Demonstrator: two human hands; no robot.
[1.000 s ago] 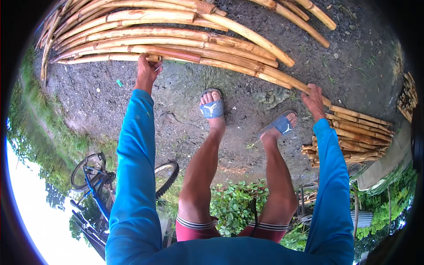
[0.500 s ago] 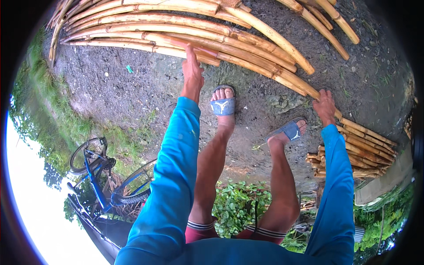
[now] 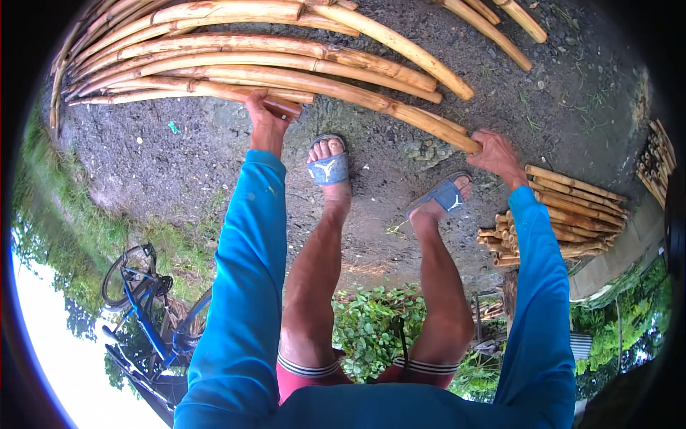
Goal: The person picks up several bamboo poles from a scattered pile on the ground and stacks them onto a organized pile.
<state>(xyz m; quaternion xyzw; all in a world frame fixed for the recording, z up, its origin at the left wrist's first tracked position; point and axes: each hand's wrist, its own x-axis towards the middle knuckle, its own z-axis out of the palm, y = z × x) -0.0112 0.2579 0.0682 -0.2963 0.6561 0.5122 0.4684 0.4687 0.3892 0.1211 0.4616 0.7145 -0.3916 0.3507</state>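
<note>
The long bamboo pole (image 3: 386, 105) slants from far left to nearer right, its right end clamped in the right hand (image 3: 498, 155), while the left hand (image 3: 267, 123) grips the right end of a red-ended bamboo pole (image 3: 221, 90) aimed the same way, just on the near side. Both poles' left ends are hard to make out among the bamboo pile (image 3: 250, 43), and some left-hand fingers are hidden; the right sleeve (image 3: 536, 264) partly covers a stack of cut bamboo (image 3: 582, 214), the left sleeve (image 3: 246, 236) part of a blue bicycle (image 3: 146, 322). Two slide sandals (image 3: 329, 170) stand on the bare ground between the arms, nearer than the poles.
</note>
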